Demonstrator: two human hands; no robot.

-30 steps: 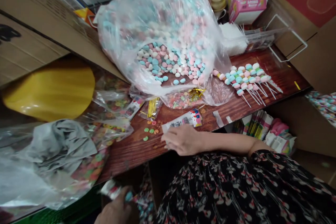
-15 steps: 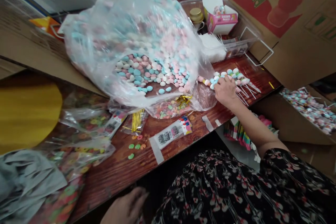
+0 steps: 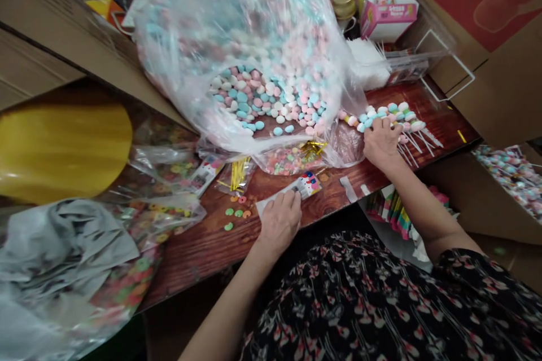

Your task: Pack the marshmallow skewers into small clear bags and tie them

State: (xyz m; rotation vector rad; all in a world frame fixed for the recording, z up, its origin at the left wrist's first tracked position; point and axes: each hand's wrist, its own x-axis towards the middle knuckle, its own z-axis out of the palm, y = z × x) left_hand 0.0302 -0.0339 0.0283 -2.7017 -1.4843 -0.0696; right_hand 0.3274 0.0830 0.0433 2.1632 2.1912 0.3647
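A big clear plastic bag (image 3: 249, 51) of pink, blue and white marshmallow sweets lies on the wooden table (image 3: 203, 248). My left hand (image 3: 279, 223) rests flat on a small printed clear packet (image 3: 302, 187) near the table's front edge, fingers spread over it. My right hand (image 3: 381, 141) is curled over a row of marshmallow skewers (image 3: 393, 115) at the right; its fingers grip the white sticks. Loose green and orange ring sweets (image 3: 237, 215) lie left of my left hand.
Cardboard boxes stand at left (image 3: 51, 39) and right (image 3: 495, 28). A yellow disc (image 3: 63, 149), clear bags of ring sweets (image 3: 169, 180) and a grey bag (image 3: 63, 248) crowd the left. A pink-and-white carton (image 3: 383, 8) and a gold-lidded jar (image 3: 344, 4) stand at the back.
My left hand came up from below the table edge and settled on the printed packet. My right hand went from the packet to the skewers a second ago and stays there.
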